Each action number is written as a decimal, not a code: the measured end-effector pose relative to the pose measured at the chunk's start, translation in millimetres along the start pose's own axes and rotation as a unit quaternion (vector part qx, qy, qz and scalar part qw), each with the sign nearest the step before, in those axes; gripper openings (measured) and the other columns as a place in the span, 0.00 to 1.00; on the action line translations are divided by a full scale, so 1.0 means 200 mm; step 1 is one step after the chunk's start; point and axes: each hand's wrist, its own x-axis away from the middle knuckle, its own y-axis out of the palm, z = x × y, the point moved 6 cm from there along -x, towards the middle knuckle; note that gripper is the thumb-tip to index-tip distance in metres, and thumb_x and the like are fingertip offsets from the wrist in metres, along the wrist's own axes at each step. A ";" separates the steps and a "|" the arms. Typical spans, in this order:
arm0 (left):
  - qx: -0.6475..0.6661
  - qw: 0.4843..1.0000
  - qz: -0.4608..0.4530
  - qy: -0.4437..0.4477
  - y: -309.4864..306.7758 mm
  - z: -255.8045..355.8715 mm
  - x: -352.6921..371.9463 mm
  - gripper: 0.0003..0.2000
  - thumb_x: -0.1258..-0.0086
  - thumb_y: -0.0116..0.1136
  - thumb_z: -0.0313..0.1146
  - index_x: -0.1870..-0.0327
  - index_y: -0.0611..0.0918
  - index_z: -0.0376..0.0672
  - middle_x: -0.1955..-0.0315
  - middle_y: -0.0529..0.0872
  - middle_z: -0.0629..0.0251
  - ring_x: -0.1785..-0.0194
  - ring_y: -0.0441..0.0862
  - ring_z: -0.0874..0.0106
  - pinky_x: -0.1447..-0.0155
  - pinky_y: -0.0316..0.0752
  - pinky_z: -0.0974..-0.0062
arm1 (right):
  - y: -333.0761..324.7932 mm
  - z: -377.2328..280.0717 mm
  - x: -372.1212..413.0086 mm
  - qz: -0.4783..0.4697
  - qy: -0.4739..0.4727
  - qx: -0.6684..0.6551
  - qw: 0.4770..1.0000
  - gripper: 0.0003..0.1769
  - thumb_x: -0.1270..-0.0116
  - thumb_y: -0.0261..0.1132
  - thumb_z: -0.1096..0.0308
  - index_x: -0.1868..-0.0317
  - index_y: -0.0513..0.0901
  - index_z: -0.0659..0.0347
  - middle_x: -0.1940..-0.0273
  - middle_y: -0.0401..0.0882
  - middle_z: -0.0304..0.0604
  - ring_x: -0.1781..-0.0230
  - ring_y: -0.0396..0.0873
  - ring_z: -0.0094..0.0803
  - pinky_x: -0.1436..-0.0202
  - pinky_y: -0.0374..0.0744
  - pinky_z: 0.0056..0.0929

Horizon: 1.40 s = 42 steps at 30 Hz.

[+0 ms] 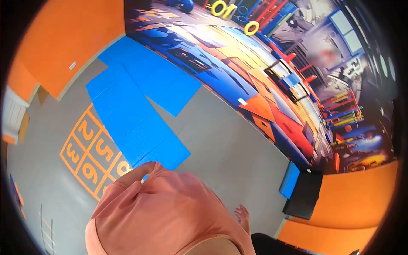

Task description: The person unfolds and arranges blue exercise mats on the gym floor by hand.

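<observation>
Blue mat, flat on the floor just beyond the left forearm and well apart from the right hand, forward and to its left. It is probably light for its breadth, padded and pliant, inclined to bend at its cross-seams, rather slick-faced and not fragile; its free near corner or long edge should offer the best purchase. In appearance it is a long, plain, bright strip with straight edges and faint transverse lines. The left hand is hidden by the pink shirt, so its closure and contents cannot be told; the right shows its fingers loosely spread and holding nothing. Farther ahead of both hands, a second blue mat meets or overlaps the first; which, cannot be told. Left of the left forearm, an orange number grid marks the grey floor. To the right of the right hand stands a black pad; beyond, a printed mural covers the wall.
</observation>
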 end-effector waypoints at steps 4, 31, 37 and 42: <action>0.063 0.953 0.290 -0.057 -0.16 0.00 -0.08 0.14 0.27 0.55 0.39 0.46 0.85 0.45 0.51 0.88 0.51 0.47 0.84 0.54 0.42 0.77 0.57 | -0.06 0.07 -0.29 -0.076 0.055 -0.057 0.994 0.31 0.24 0.61 0.47 0.27 0.71 0.51 0.38 0.79 0.49 0.45 0.82 0.45 0.46 0.78 0.40; 0.523 0.432 0.613 -0.406 2.21 0.39 -0.20 0.20 0.36 0.70 0.40 0.49 0.81 0.38 0.58 0.86 0.56 0.54 0.84 0.62 0.48 0.80 0.64 | 1.18 -1.40 -1.13 -0.401 -0.356 0.538 0.651 0.28 0.28 0.67 0.51 0.33 0.75 0.53 0.47 0.84 0.46 0.46 0.80 0.35 0.44 0.79 0.37; 0.489 0.473 0.621 -0.388 1.93 0.12 -0.20 0.21 0.37 0.72 0.42 0.50 0.80 0.38 0.53 0.82 0.51 0.47 0.81 0.56 0.43 0.78 0.58 | 1.53 -1.11 -1.40 -0.428 -0.349 0.669 0.497 0.36 0.34 0.70 0.44 0.31 0.74 0.53 0.38 0.80 0.58 0.33 0.76 0.52 0.30 0.73 0.47; 0.450 0.419 0.689 -0.383 1.68 -0.23 -0.23 0.23 0.36 0.72 0.41 0.46 0.78 0.39 0.44 0.75 0.49 0.42 0.76 0.55 0.38 0.74 0.58 | 2.07 -0.85 -1.70 -0.287 -0.390 0.759 0.435 0.40 0.37 0.67 0.36 0.30 0.74 0.47 0.30 0.72 0.53 0.28 0.70 0.49 0.28 0.70 0.51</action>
